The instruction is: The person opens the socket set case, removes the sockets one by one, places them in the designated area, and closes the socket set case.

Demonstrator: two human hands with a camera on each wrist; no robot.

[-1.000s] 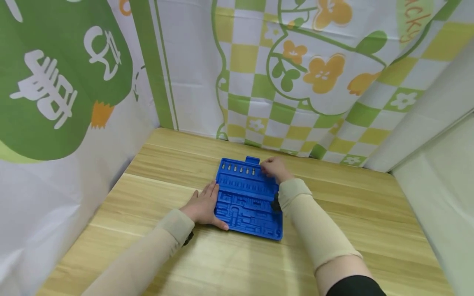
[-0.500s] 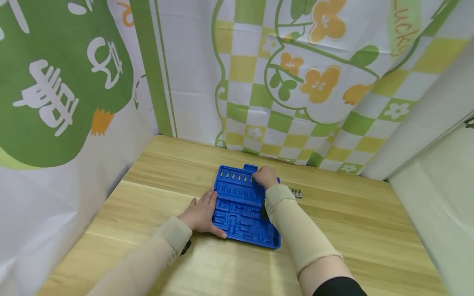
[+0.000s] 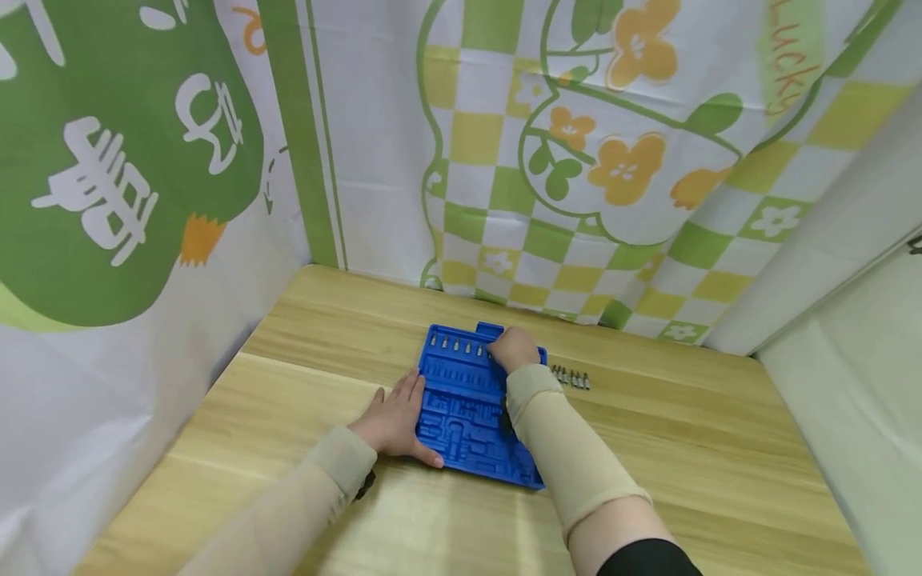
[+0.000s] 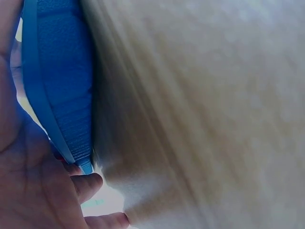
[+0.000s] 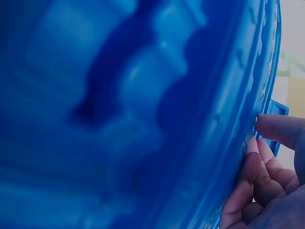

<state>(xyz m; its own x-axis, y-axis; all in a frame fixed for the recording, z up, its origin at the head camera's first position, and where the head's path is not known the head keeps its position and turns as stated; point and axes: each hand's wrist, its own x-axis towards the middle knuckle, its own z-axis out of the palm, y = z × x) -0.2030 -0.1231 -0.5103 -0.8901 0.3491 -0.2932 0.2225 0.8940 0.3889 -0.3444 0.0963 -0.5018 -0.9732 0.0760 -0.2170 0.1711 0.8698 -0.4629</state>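
Seating bits [image 3: 457, 345] in the blue case [image 3: 461, 424] seems underway: left hand [image 3: 394, 419] spread against its side, right hand [image 3: 515, 350] bent, grip unclear, probably needing a firm press next.

Left hand [image 3: 391, 418] splayed, right hand [image 3: 516, 350] curled

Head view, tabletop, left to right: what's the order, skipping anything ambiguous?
Left grip → upper row of seated metal bits → right grip → loose metal bits.
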